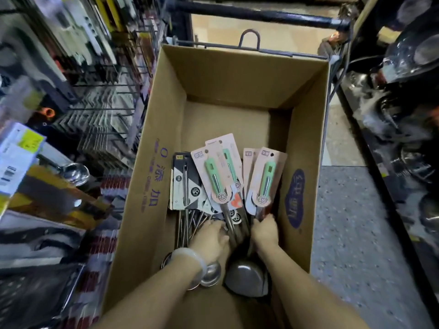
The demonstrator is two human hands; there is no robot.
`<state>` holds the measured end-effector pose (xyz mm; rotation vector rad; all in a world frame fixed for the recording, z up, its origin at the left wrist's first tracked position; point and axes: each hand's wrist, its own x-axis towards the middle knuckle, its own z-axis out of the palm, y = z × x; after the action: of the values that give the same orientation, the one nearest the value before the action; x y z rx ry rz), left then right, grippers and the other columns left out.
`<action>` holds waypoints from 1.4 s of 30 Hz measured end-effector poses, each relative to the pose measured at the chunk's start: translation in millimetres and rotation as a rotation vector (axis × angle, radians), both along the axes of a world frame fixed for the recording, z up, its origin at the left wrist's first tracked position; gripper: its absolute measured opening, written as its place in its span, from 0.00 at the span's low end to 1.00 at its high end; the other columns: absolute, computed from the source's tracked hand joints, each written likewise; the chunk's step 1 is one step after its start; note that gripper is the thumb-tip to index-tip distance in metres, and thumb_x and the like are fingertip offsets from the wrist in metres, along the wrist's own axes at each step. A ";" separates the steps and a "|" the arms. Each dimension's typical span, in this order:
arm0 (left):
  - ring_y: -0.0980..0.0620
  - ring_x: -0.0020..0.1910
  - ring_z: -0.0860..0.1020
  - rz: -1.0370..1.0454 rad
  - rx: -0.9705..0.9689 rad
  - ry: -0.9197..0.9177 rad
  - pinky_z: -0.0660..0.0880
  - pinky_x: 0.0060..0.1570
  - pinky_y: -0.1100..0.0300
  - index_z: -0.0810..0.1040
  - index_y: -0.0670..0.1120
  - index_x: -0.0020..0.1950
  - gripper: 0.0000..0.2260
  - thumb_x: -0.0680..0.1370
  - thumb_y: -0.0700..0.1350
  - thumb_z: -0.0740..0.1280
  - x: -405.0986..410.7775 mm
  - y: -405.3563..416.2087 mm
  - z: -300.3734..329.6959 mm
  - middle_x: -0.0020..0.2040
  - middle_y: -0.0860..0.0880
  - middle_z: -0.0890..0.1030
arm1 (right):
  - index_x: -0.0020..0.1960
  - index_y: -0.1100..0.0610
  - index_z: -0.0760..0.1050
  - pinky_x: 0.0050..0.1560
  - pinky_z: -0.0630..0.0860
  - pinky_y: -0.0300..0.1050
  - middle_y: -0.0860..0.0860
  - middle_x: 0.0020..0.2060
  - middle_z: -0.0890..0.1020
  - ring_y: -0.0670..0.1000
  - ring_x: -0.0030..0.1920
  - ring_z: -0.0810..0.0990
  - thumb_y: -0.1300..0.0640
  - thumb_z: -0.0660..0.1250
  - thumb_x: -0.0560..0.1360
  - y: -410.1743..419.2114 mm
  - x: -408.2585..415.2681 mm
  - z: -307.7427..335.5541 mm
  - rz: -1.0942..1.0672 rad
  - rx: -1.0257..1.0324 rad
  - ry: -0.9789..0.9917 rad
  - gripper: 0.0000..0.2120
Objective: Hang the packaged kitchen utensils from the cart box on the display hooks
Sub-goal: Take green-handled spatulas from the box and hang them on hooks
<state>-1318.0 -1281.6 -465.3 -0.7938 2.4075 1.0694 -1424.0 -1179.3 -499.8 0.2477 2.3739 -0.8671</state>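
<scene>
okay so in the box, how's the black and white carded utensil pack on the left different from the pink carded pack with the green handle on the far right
The black and white carded utensil pack has a dark, angular two-tone card and a slim metal handle; the pink carded pack with the green handle has a pale pink card and a round "430" sticker. The black and white pack lies apart from both hands; the pink one's lower end meets the right hand. Both lie in the cardboard box, cards pointing away from the person.
</scene>
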 end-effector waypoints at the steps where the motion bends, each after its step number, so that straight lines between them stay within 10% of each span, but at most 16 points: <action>1: 0.49 0.67 0.69 0.007 0.012 0.005 0.62 0.65 0.62 0.66 0.45 0.70 0.19 0.79 0.45 0.60 -2.2 -2.1 0.1 0.69 0.46 0.68 | 0.62 0.68 0.67 0.55 0.72 0.49 0.65 0.59 0.77 0.62 0.60 0.76 0.64 0.60 0.77 -0.1 -1.6 -1.0 -0.024 -0.025 -0.014 0.15; 11: 0.52 0.51 0.76 0.309 0.401 0.107 0.70 0.45 0.65 0.78 0.45 0.56 0.13 0.79 0.50 0.60 -34.5 3.6 20.0 0.49 0.50 0.79 | 0.58 0.58 0.73 0.56 0.72 0.49 0.56 0.49 0.79 0.54 0.49 0.77 0.64 0.61 0.77 -5.3 10.9 36.8 0.083 -0.391 0.071 0.10; 19: 0.49 0.56 0.76 0.728 0.730 0.347 0.68 0.63 0.57 0.78 0.45 0.54 0.08 0.78 0.44 0.63 -39.8 -9.8 45.8 0.55 0.43 0.80 | 0.41 0.56 0.72 0.43 0.67 0.42 0.53 0.36 0.74 0.49 0.41 0.71 0.67 0.62 0.75 -35.5 8.3 75.1 0.330 -0.560 0.147 0.08; 25: 0.55 0.47 0.80 0.934 0.983 0.436 0.74 0.44 0.63 0.79 0.48 0.51 0.06 0.78 0.44 0.62 -35.4 -13.5 54.4 0.49 0.48 0.83 | 0.35 0.57 0.74 0.31 0.71 0.34 0.51 0.31 0.76 0.43 0.28 0.74 0.68 0.67 0.73 -40.8 5.5 81.3 0.085 -0.753 -0.193 0.11; 29: 0.51 0.48 0.80 1.026 0.995 0.472 0.75 0.48 0.59 0.78 0.42 0.52 0.08 0.78 0.44 0.63 -27.4 -19.3 52.5 0.47 0.46 0.82 | 0.45 0.62 0.77 0.43 0.77 0.43 0.59 0.43 0.81 0.54 0.42 0.80 0.64 0.71 0.71 -18.6 -6.0 47.8 -0.129 -0.478 -0.234 0.04; 35: 0.53 0.46 0.80 1.047 0.941 0.425 0.74 0.48 0.61 0.79 0.45 0.47 0.05 0.77 0.43 0.64 -13.7 -16.8 33.2 0.43 0.48 0.83 | 0.64 0.71 0.69 0.57 0.71 0.48 0.65 0.61 0.76 0.62 0.62 0.75 0.55 0.64 0.76 -2.2 -16.4 -2.2 -0.162 -0.125 -0.165 0.23; 42: 0.49 0.46 0.80 1.051 0.958 0.405 0.75 0.49 0.61 0.79 0.43 0.45 0.06 0.77 0.41 0.63 -3.7 -18.7 27.4 0.43 0.44 0.82 | 0.61 0.69 0.74 0.47 0.67 0.42 0.63 0.60 0.78 0.60 0.60 0.76 0.54 0.60 0.79 -7.2 -26.4 -25.1 -0.138 -0.114 -0.216 0.19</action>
<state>-1321.7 -1300.2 -437.9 -1.5354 1.2143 2.6445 -1450.4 -1186.5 -524.9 0.4401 2.1197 -0.9835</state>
